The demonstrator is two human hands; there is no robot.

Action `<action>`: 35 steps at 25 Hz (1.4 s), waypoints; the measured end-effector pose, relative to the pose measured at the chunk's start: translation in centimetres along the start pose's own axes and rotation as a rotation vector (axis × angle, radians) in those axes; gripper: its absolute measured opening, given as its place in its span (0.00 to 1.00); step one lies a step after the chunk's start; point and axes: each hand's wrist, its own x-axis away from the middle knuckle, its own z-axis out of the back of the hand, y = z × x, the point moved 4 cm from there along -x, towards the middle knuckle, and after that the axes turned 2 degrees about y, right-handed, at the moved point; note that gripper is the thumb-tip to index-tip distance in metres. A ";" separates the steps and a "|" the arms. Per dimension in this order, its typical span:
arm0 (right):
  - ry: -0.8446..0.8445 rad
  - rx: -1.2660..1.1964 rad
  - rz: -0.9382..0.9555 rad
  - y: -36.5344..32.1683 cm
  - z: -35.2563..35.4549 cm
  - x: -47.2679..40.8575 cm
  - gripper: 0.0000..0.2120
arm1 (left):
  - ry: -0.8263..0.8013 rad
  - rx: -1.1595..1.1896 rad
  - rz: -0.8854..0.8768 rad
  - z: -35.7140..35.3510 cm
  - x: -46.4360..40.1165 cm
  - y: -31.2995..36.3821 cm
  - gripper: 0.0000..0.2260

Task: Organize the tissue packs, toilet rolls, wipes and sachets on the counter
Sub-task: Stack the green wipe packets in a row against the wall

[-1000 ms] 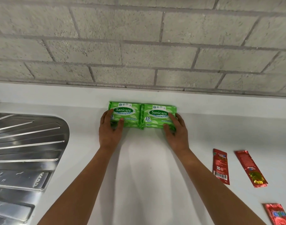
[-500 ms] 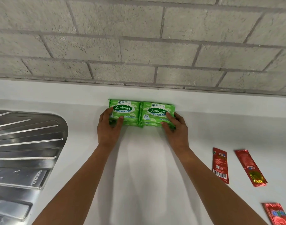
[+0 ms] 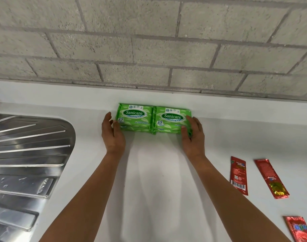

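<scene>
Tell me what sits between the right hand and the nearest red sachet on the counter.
Nothing: in the head view, only bare white counter lies between the right hand and the nearest red sachet.

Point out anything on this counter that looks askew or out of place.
The three red sachets on the right lie scattered at different angles, one apart near the frame's bottom edge. The green wipes packs sit neatly side by side against the counter's back edge.

Steel sink drainboard (image 3: 27, 154) at left, grey block wall (image 3: 149, 41) behind
</scene>
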 end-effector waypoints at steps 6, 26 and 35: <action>-0.016 0.003 -0.027 -0.1 -0.1 -0.1 0.19 | 0.080 0.064 0.060 0.4 -0.1 0.3 0.16; -0.394 0.685 0.426 -5.6 -4.9 -1.2 0.23 | -0.299 -0.705 -0.843 -2.1 3.4 3.6 0.20; -0.296 0.587 0.449 -5.8 -4.6 -0.8 0.19 | -0.460 -0.806 -0.796 -2.8 3.6 3.2 0.17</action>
